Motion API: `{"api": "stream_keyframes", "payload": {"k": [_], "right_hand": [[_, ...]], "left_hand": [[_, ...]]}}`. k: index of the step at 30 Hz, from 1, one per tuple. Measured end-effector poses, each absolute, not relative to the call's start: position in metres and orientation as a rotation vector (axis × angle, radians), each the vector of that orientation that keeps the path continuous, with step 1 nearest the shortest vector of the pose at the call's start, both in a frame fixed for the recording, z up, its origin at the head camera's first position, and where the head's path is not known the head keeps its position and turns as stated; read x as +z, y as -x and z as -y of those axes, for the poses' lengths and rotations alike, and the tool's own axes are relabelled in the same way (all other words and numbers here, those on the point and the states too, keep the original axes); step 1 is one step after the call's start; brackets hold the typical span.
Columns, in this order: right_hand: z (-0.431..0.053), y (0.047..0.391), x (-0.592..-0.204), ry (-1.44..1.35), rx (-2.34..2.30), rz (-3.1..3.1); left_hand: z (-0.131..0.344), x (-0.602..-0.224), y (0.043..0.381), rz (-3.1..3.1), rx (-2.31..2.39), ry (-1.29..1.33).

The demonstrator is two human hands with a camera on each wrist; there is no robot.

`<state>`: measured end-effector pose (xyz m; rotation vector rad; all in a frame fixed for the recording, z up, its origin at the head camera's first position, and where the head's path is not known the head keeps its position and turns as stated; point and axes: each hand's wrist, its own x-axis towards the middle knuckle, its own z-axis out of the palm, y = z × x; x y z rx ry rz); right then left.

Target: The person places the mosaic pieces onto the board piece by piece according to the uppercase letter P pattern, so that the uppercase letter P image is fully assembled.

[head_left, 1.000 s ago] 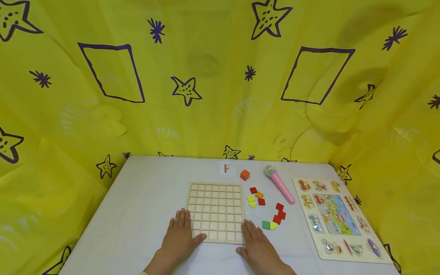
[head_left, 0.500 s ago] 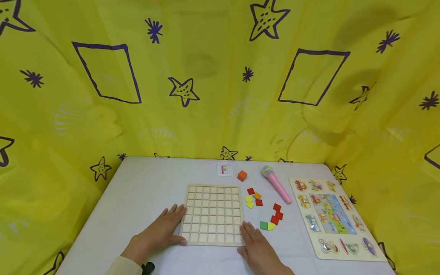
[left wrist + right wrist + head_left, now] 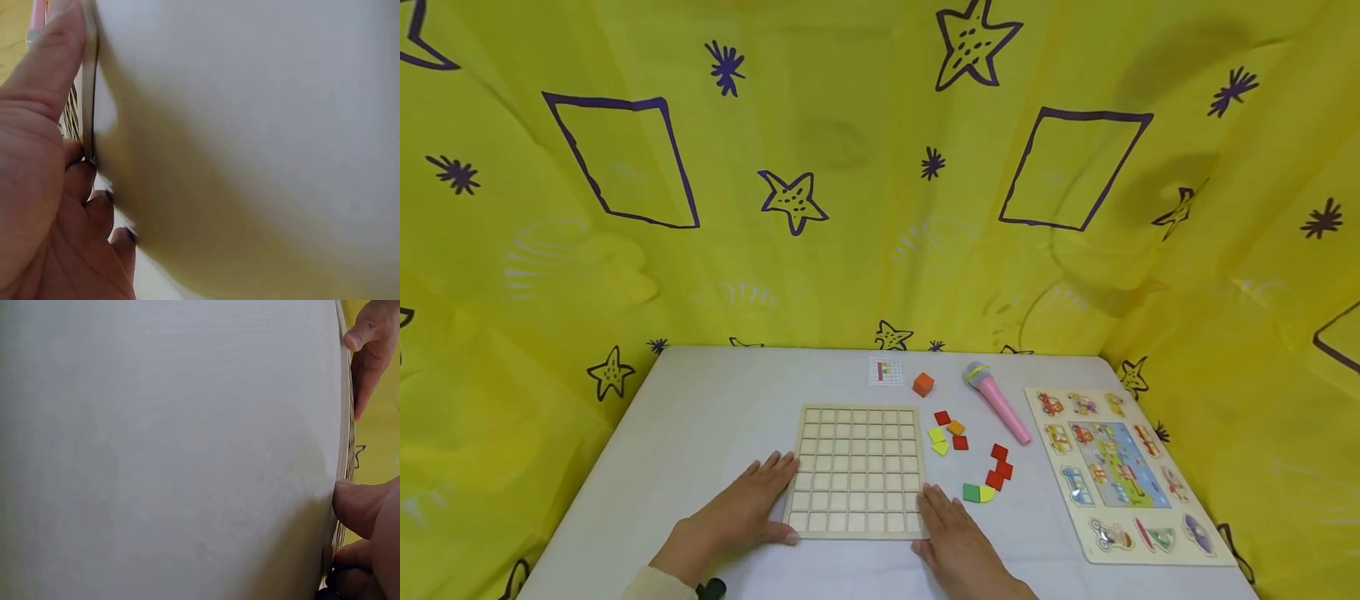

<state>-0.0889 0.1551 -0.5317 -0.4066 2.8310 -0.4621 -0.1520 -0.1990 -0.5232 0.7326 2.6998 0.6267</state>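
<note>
A square wooden grid board (image 3: pixel 854 473) with raised dividers lies flat on the white table in the head view. My left hand (image 3: pixel 737 510) rests at its left side, fingers extended to the edge and thumb by the near left corner. Along the lower right edge lies my right hand (image 3: pixel 958 542), its straight fingers touching the frame and its thumb near the corner. In the left wrist view the thumb (image 3: pixel 47 69) lies along the board's thin edge (image 3: pixel 91 81). The right wrist view shows a thumb (image 3: pixel 359 503) against the board's edge, with the left hand (image 3: pixel 375 337) beyond.
Right of the board lie several red tiles (image 3: pixel 999 452), yellow tiles (image 3: pixel 937 435), an orange tile (image 3: pixel 956 427) and a green tile (image 3: pixel 972 492). Behind are a printed grid card (image 3: pixel 885 372), an orange cube (image 3: pixel 923 384) and a pink microphone (image 3: pixel 1003 410). A vehicle puzzle (image 3: pixel 1075 529) lies far right.
My left hand has moved left, its thumb sliding off the board's near edge to the corner. The board has turned slightly and shifted a little left. My right hand stays at the right edge.
</note>
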Motion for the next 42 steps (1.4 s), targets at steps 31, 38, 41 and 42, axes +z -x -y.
{"api": "stream_keyframes", "payload": {"k": [31,38,41,42], "right_hand": [[-0.158,0.095,-0.532,0.435,-0.635,-2.787],[-0.183,0.099,-0.531,0.109,-1.003,-2.777],[-0.198,0.101,-0.529,-0.108,-1.132,-2.802],[-0.203,0.102,-0.530,-0.182,-1.156,-2.800]], "left_hand": [[0.212,-0.521,0.166,-2.642,0.649,-0.723],[0.211,-0.519,0.165,-2.633,0.689,-0.715],[0.211,-0.519,0.165,-2.629,0.694,-0.690],[0.211,-0.519,0.165,-2.630,0.691,-0.685]]}}
